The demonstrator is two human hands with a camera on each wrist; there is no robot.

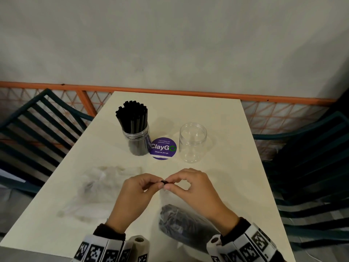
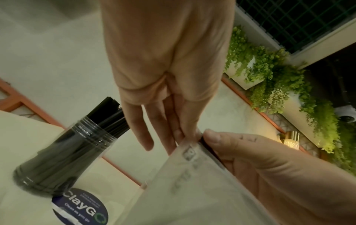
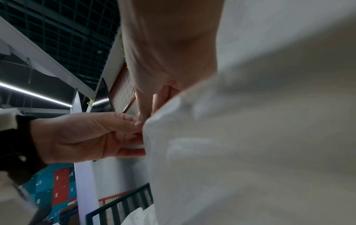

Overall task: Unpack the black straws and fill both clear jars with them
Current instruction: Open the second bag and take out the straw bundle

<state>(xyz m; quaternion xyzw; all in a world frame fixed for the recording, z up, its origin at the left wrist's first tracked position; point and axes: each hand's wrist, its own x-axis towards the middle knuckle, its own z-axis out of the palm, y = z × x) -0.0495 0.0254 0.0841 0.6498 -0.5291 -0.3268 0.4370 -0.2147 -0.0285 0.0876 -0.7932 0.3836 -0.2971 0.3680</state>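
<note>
A clear plastic bag (image 1: 170, 203) holding a bundle of black straws (image 1: 179, 222) is held up near the table's front edge. My left hand (image 1: 158, 183) and right hand (image 1: 169, 185) both pinch its top edge, fingertips almost touching. In the left wrist view the bag (image 2: 192, 190) hangs below my left hand (image 2: 185, 134), with the right hand (image 2: 210, 137) gripping its dark top strip. Further back, one clear jar (image 1: 136, 140) is packed with upright black straws. The other clear jar (image 1: 192, 142) stands empty to its right. The bag (image 3: 250, 137) fills most of the right wrist view.
A round purple ClayGo sticker (image 1: 163, 148) lies between the jars. A crumpled empty clear bag (image 1: 102, 184) rests on the white table (image 1: 236, 176) at the left. Dark slatted chairs (image 1: 37, 129) flank both sides. An orange rail (image 1: 170, 91) runs behind the table.
</note>
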